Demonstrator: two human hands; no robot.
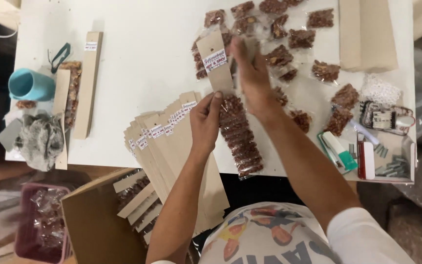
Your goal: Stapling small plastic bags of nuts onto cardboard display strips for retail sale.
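Cardboard strip (214,58) of clear nut packets (239,134), white-labelled, pinched by left hand (205,122), steadied by right hand (252,78)

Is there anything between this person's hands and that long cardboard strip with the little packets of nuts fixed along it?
Nothing visible. The left hand already pinches the cardboard strip at its middle, and the right hand lies against its upper part. The loose packets sit off to the right.

Long clear strip of nut packets (239,137), tan card header (214,61) on top, lying slanted across white table edge
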